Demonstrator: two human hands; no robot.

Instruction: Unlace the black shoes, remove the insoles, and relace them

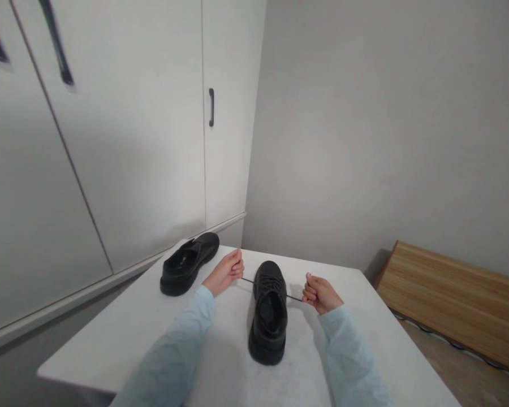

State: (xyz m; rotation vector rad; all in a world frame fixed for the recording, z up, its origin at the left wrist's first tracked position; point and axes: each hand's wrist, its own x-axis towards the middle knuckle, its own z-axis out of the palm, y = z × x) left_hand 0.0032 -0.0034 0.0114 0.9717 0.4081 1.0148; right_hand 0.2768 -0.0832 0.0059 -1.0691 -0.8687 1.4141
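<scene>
A black lace-up shoe (268, 316) stands on the white table (152, 333), its toe pointing away from me. To its left, my left hand (228, 271) is closed on one end of the shoelace (248, 280), which runs taut from the shoe. On the other side, my right hand (320, 293) has its fingers closed on the opposite lace end (294, 298), also pulled out sideways. Neither hand touches the shoe's body. A second black shoe (189, 263) rests at the table's back left, beyond my left forearm.
White cabinet doors (144, 130) with dark handles rise on the left. A grey wall (385, 124) stands behind the table. At the right is a wood-grain board or bench top (453, 302), with a dark cable along its lower edge.
</scene>
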